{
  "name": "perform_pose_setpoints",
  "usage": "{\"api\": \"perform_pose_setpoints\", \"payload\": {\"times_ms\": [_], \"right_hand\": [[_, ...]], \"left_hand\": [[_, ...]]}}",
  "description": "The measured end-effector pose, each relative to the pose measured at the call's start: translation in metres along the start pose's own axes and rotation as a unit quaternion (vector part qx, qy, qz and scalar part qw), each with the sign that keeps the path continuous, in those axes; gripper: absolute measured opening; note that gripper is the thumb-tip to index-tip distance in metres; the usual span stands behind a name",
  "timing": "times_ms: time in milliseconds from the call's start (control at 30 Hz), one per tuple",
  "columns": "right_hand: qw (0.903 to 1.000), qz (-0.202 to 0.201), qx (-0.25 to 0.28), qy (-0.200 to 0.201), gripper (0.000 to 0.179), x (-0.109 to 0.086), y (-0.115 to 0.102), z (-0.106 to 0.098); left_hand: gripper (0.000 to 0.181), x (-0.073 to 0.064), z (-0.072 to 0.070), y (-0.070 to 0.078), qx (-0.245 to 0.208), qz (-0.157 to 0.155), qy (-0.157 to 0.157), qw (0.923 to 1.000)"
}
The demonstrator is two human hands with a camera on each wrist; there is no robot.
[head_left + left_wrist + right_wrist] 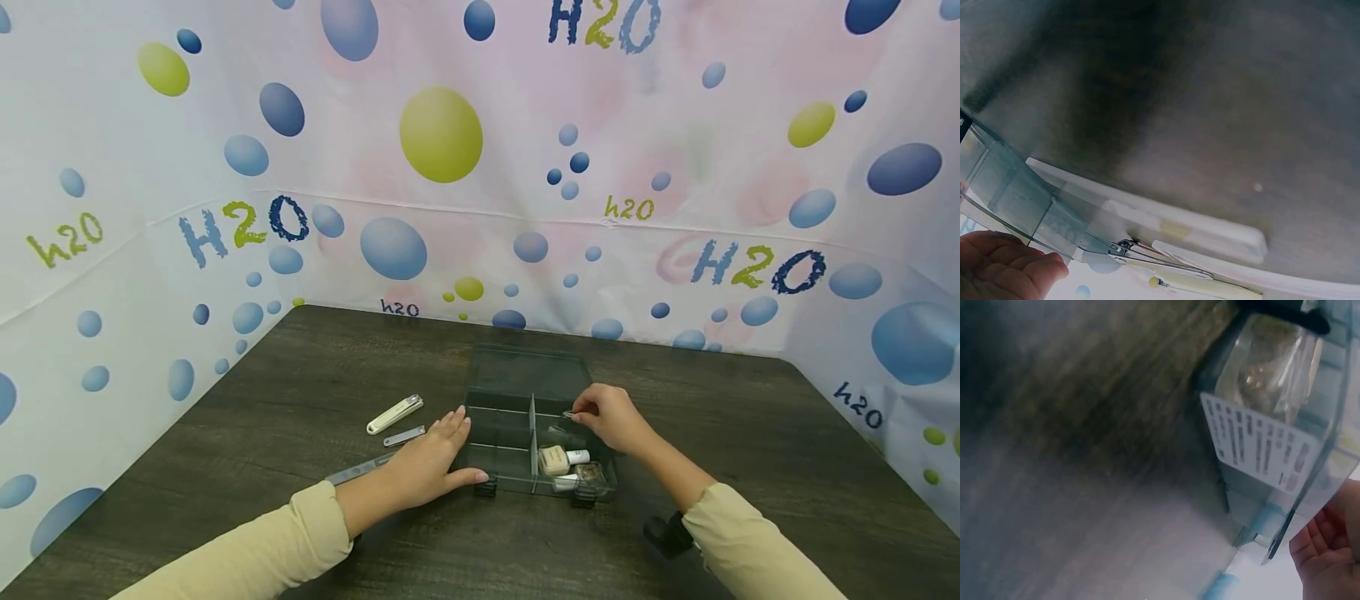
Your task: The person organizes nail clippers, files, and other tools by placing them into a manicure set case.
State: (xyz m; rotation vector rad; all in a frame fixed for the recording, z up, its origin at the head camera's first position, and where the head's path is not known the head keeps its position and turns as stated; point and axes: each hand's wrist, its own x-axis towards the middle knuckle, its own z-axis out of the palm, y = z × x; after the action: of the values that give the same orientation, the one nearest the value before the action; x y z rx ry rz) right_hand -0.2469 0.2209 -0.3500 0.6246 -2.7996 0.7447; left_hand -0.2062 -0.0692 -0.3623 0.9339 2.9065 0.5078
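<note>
A dark see-through organizer box with dividers lies open, its lid tipped back. My left hand rests on the box's left edge, fingers extended and thumb at the front corner. Above the right compartments, my right hand pinches a small, thin, pale piece; its kind is too small to tell. In the front right compartment lie a beige nail polish bottle with a white cap and a second, clear-looking bottle. The right wrist view shows a printed label on the box's side.
Left of the box lie a large cream-handled nail clipper, a smaller metal nail clipper and a long grey nail file, partly under the left forearm. A black object sits by the right sleeve. A printed curtain surrounds the dark table.
</note>
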Motion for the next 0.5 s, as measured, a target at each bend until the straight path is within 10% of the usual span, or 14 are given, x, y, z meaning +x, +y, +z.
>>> {"api": "perform_pose_setpoints", "payload": {"times_ms": [500], "right_hand": [[0.9939, -0.027, -0.078, -0.073, 0.006, 0.012, -0.004, 0.005]], "left_hand": [[0.08, 0.0, 0.0, 0.0, 0.002, 0.001, 0.0, 1.0]]}}
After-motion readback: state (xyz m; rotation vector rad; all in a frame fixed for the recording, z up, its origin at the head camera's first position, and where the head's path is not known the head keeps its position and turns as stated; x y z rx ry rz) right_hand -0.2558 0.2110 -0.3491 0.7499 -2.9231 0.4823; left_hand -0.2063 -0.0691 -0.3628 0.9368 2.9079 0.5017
